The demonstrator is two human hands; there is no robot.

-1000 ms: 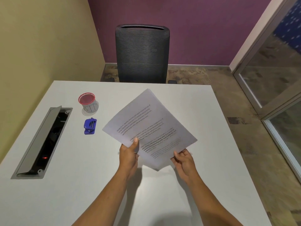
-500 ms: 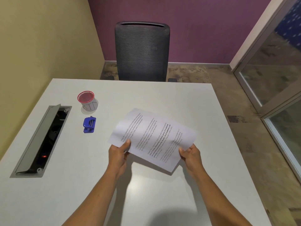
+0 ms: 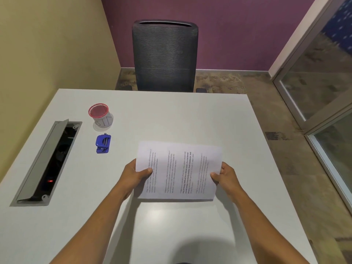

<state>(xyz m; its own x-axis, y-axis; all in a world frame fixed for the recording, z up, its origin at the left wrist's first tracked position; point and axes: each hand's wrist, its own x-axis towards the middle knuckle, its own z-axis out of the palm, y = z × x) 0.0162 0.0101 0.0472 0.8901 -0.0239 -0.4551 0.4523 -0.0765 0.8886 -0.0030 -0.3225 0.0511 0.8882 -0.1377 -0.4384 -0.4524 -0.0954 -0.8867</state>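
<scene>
I hold a printed sheet of paper [image 3: 178,169] in landscape position just above the white table [image 3: 171,115], its text lines running sideways. My left hand [image 3: 134,177] pinches the sheet's left edge, thumb on top. My right hand [image 3: 225,177] pinches the right edge in the same way. The fingers under the sheet are hidden.
A small blue hole punch [image 3: 102,143] lies left of the paper. Behind it stands a red mesh cup [image 3: 101,115] with a white label. An open grey cable tray [image 3: 47,161] is set into the table at the left. A dark office chair [image 3: 164,56] stands beyond the far edge.
The sheet has turned from a diagonal tilt to a level landscape position and come lower. My hands have moved apart to its left and right edges.
</scene>
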